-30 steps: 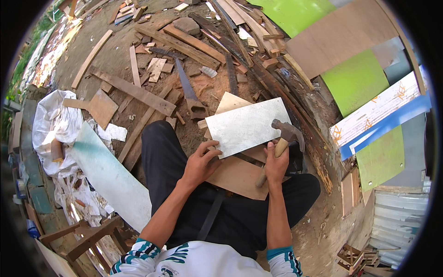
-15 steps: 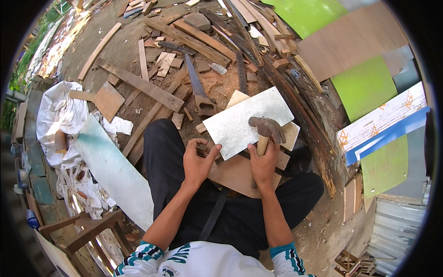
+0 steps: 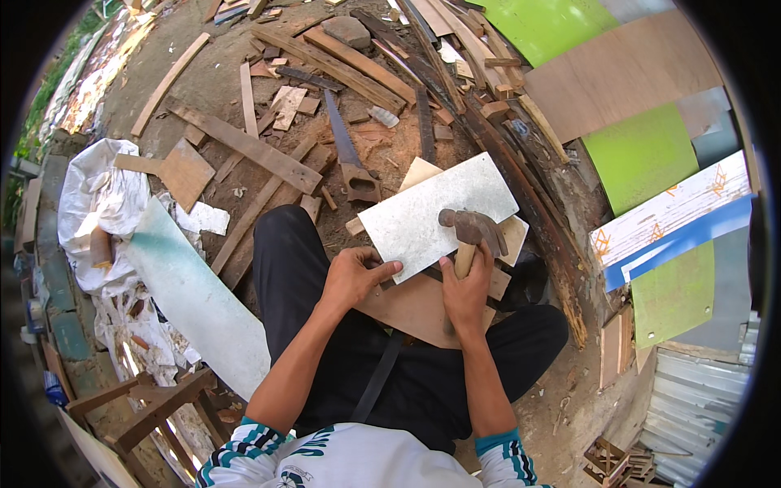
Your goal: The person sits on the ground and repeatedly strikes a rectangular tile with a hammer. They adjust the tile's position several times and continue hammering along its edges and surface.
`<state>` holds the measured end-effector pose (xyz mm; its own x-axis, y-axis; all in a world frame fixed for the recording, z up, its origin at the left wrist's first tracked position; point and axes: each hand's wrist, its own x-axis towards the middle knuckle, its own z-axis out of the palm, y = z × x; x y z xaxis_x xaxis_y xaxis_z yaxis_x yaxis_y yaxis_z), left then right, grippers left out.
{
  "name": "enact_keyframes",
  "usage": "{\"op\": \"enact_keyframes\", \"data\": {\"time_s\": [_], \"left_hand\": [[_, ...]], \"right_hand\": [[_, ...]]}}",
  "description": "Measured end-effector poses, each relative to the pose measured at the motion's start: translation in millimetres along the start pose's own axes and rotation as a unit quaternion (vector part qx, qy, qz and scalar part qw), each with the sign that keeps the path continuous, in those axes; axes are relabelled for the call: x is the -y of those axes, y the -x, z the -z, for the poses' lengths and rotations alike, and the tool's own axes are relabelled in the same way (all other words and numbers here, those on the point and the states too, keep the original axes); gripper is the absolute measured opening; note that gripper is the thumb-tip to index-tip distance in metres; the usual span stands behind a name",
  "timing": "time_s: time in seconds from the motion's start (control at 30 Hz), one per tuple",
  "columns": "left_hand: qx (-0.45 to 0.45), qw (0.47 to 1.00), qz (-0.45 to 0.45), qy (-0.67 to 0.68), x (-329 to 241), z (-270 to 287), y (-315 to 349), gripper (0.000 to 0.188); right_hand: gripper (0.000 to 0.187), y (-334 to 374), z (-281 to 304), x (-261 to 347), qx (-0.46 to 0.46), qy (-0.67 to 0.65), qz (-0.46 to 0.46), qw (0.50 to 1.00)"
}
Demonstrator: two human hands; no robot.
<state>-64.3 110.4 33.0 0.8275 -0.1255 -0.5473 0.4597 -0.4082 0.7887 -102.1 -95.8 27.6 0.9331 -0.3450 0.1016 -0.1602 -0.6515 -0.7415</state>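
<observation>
A flat, pale grey metal sheet (image 3: 431, 203) lies tilted in front of my knees, over pieces of light wood. My left hand (image 3: 351, 276) grips its near left corner, the thumb along the edge and the fingers curled, partly hidden. In my right hand (image 3: 467, 297) is a claw hammer (image 3: 464, 259), held by its wooden handle close under the head. The hammer head is over the sheet's right part, and my right thumb reaches the sheet's near edge. A brown board (image 3: 411, 307) rests across my lap below the sheet.
Beyond the sheet lies a handsaw (image 3: 344, 146) among scattered wood offcuts and planks (image 3: 248, 150). At left are a white sack (image 3: 102, 191), a long pale sheet (image 3: 195, 285) and a wooden frame (image 3: 159, 415). Green panels (image 3: 639, 154) and a long dark beam (image 3: 537, 211) line the right.
My left hand has moved slightly right and its spread thumb and fingers have closed at the sheet's corner. The hammer and my right hand have hardly moved.
</observation>
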Motion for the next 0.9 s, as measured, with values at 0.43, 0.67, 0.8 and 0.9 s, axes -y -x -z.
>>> {"op": "enact_keyframes", "data": {"time_s": [0.43,0.67,0.8,0.9], "left_hand": [[-0.001,0.999,-0.024,0.025,7,-3,-8,0.04],[-0.017,0.999,-0.043,-0.026,1,-4,-3,0.036],[-0.027,0.999,-0.044,-0.002,5,-6,-3,0.036],[-0.036,0.997,-0.057,0.043,17,-11,-7,0.035]], "right_hand": [[0.046,27,-12,8,0.072,-0.046,-0.008,0.996],[0.056,34,-24,23,0.028,-0.046,-0.027,0.998],[0.048,39,-32,28,0.037,-0.079,-0.139,0.986],[0.042,43,-42,23,0.017,-0.099,-0.178,0.979]]}}
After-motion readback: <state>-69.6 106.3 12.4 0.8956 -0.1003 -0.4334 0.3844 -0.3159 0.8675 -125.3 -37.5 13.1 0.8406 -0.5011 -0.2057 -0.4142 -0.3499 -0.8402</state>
